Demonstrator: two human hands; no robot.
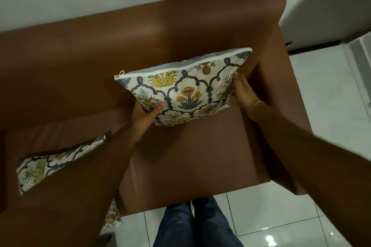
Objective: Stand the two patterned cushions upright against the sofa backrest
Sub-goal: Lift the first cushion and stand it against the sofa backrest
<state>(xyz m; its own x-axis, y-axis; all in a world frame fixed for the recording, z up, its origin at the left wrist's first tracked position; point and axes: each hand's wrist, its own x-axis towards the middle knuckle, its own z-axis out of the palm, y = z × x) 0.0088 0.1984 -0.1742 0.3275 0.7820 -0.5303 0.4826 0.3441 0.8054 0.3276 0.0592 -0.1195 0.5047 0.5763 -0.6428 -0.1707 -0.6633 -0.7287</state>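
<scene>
Both hands are engaged on one patterned cushion (184,88), which stands on its lower edge on the brown sofa seat (200,156) at the right end, its back face toward the backrest (140,32) and its white zippered seam uppermost. The left hand (144,116) clasps the lower left corner, thumb laid across the printed face with the fingers hidden behind; the right hand (242,91) presses flat against the right edge, fingers extended rather than curled, beside the armrest (267,70). Whether the cushion already leans on the backrest cannot be confirmed from this angle; a gap may remain behind it. The second patterned cushion (50,164) lies flat on the seat to the left, partly hidden under the left forearm, and is not yet stood up. Judged progress: first cushion nearly placed, second pending. Risks noted: the seat and backrest appear smooth and slick, so the bottom edge could slide forward on release and the cushion fall onto its face. The filling looks soft, so it may also slump or fold at the middle if set too steeply upright. Releasing the flat right hand first would leave only a corner hold, inviting a twist toward the armrest.
</scene>
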